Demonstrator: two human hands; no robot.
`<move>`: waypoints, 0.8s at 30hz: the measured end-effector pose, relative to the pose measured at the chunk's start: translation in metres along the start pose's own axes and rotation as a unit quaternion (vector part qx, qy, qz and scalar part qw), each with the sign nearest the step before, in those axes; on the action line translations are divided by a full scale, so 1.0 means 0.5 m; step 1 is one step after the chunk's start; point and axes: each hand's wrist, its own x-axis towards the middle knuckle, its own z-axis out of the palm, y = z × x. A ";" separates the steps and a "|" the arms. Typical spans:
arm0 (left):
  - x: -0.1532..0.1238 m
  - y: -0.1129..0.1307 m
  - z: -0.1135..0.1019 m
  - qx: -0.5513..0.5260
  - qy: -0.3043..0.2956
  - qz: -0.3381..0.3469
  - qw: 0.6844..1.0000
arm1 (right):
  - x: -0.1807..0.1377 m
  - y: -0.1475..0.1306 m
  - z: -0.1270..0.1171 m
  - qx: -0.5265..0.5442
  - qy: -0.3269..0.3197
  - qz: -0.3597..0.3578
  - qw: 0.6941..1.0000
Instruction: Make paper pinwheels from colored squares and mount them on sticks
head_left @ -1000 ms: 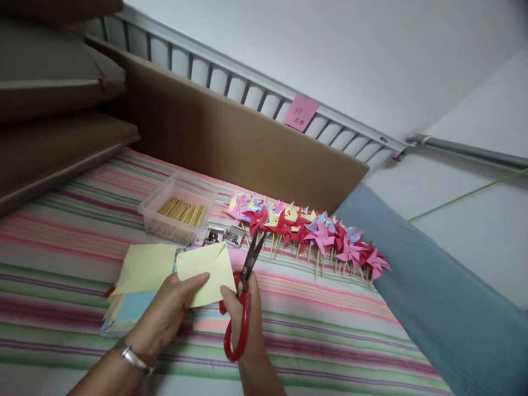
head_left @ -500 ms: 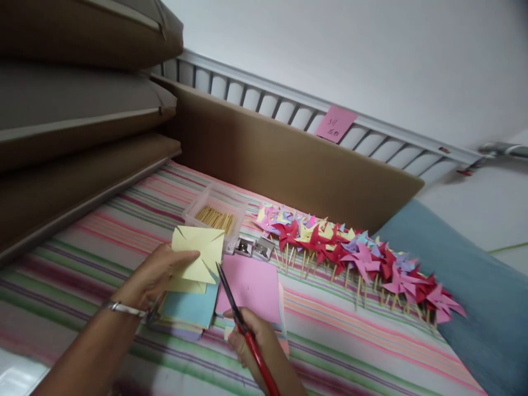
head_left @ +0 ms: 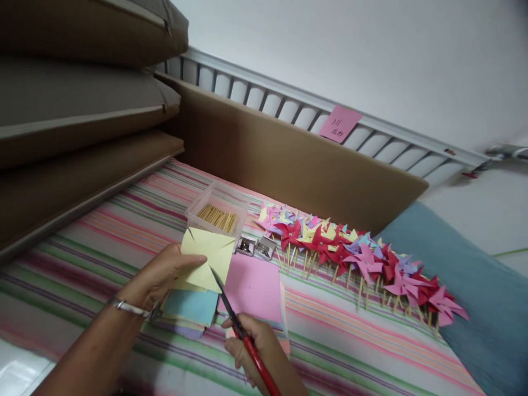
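My left hand (head_left: pixel 159 278) pinches a pale yellow paper square (head_left: pixel 208 257) with cuts running in from its corners, held just above a stack of coloured papers (head_left: pixel 192 308). My right hand (head_left: pixel 259 344) grips red-handled scissors (head_left: pixel 243 335), whose closed blades point up-left with the tip at the yellow square's lower edge. A pink paper sheet (head_left: pixel 252 287) lies flat under the scissors. A silver bracelet (head_left: pixel 127 309) circles my left wrist.
A clear tub of wooden sticks (head_left: pixel 216 213) and two metal clips (head_left: pixel 256 247) sit behind the papers. A long row of paper pinwheels (head_left: pixel 355 258) lies on the striped cloth (head_left: pixel 103 236). Cardboard board (head_left: pixel 289 159) stands behind, cushions (head_left: pixel 74 99) left, blue fabric (head_left: pixel 466 291) right.
The view swung left and down. The scissors came off the yellow square and swung round, blades now closed and pointing up-left. My left hand lifted the square to the left.
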 end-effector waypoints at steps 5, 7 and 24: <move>-0.001 -0.003 0.014 -0.011 0.005 -0.005 1.000 | 0.000 0.002 -0.005 0.004 -0.006 0.002 1.000; -0.002 -0.004 0.019 -0.006 0.016 -0.004 1.000 | 0.002 0.009 -0.001 0.003 0.023 -0.001 1.000; -0.006 0.003 0.028 0.012 0.057 -0.015 0.998 | 0.005 0.021 -0.004 -0.009 0.014 -0.045 0.999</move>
